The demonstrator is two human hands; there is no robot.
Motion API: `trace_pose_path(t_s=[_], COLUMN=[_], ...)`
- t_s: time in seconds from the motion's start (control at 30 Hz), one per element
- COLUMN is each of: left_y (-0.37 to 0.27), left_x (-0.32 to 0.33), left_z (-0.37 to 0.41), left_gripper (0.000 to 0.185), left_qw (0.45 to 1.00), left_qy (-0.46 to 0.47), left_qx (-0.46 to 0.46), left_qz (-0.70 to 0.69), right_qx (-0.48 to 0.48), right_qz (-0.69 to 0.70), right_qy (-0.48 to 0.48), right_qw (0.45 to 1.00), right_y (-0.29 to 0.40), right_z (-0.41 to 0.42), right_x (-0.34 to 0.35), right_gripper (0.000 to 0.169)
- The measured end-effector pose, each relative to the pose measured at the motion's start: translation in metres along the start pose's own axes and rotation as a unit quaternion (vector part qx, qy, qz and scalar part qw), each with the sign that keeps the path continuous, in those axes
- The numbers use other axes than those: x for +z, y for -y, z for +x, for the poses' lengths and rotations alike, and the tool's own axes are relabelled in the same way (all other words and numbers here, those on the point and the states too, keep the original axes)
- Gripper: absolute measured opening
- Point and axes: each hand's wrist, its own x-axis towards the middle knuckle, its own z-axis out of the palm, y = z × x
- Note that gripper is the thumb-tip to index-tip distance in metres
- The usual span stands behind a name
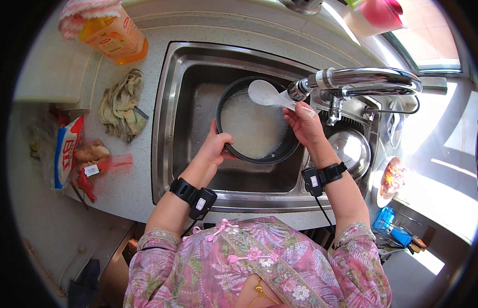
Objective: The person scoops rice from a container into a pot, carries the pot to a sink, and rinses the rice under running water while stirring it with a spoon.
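A dark round pot [219, 115] is held over the large basin of a stainless steel sink [202, 175]. Cloudy water with pale grains, apparently rice [254, 129], fills part of it. My left hand [217, 146] grips the pot's near left rim, thumb on the edge. In my right hand [306, 123] is the handle of a white plastic rice paddle [263, 92]; its broad end is above the pot's far side. The chrome faucet's spout [299, 90] points at the paddle, and water seems to run onto it. Whether my right hand also touches the pot is unclear.
A metal bowl [348, 152] sits in the smaller basin at right, beside a plate of food [386, 188]. On the left counter are a crumpled cloth [124, 106], ginger [92, 151], a plastic bag [67, 154] and an orange detergent bottle [119, 42].
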Motion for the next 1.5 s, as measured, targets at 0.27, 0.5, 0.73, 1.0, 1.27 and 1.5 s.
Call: trace_pose_path(t_s=[0.27, 0.5, 0.73, 1.0, 1.27, 1.5], left_y=[0.003, 0.006, 0.003, 0.005, 0.011, 0.025], left_x=[-0.005, -0.002, 0.004, 0.004, -0.007, -0.032], left_z=[-0.001, 0.004, -0.009, -0.060, -0.152, -0.239], left_gripper=[0.066, 0.068, 0.069, 0.079, 0.070, 0.069], left_qw=[1.000, 1.000, 1.000, 0.999, 0.987, 0.973], left_qy=[0.000, 0.010, 0.008, -0.039, -0.048, -0.072], left_qx=[-0.001, -0.005, -0.002, 0.023, 0.105, 0.157], left_qz=[-0.001, 0.008, -0.004, -0.012, -0.108, -0.151], right_qx=[0.003, -0.161, -0.189, -0.185, -0.239, -0.328], right_qz=[-0.191, -0.413, -0.405, -0.472, -0.526, -0.576], right_qy=[-0.066, -0.037, -0.031, 0.115, 0.252, 0.341], right_qw=[0.979, 0.896, 0.894, 0.854, 0.776, 0.666], right_y=[0.027, 0.039, 0.058, 0.042, 0.052, 0.055], right_z=[-0.029, -0.047, -0.025, -0.064, -0.117, -0.158], right_x=[-0.003, -0.046, -0.019, 0.001, 0.085, 0.149], right_gripper=[0.031, 0.026, 0.022, 0.018, 0.015, 0.016])
